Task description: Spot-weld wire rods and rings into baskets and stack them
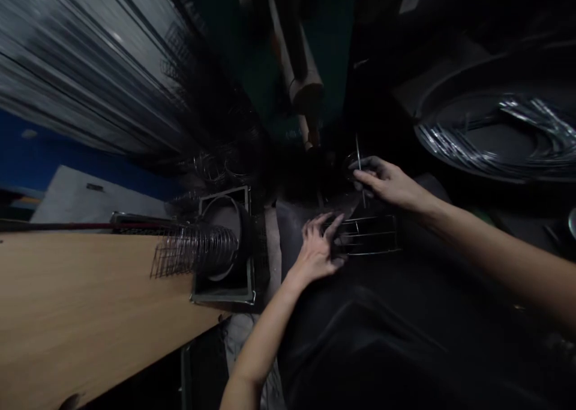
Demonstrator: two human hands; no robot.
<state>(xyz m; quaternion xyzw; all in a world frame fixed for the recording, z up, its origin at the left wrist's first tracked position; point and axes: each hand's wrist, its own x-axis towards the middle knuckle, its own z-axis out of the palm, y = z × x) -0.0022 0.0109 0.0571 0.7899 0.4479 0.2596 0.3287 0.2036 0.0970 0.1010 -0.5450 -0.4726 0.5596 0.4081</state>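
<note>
My left hand [319, 248] is at the left end of a small wire rack [371, 236]. Its fingers curve over that end, with the thumb below, and they hide where the rack meets the hand. Thin parallel bars of the rack stretch to the right, low over dark cloth. Above and to the right, my right hand [382, 182] pinches a thin straight metal wire [358, 149] that stands nearly upright between thumb and fingers. Beside those fingertips a faint round wire shape shows, too dim to make out. Dark smudges mark the fingers.
A wooden board [90, 314] fills the lower left. Near it, a square metal frame [249, 248] surrounds a round opening with several stacked wire racks [193, 248]. A machine part [306, 89] hangs ahead. At right, a large round tub [427, 92] holds many shiny wire pieces [477, 152].
</note>
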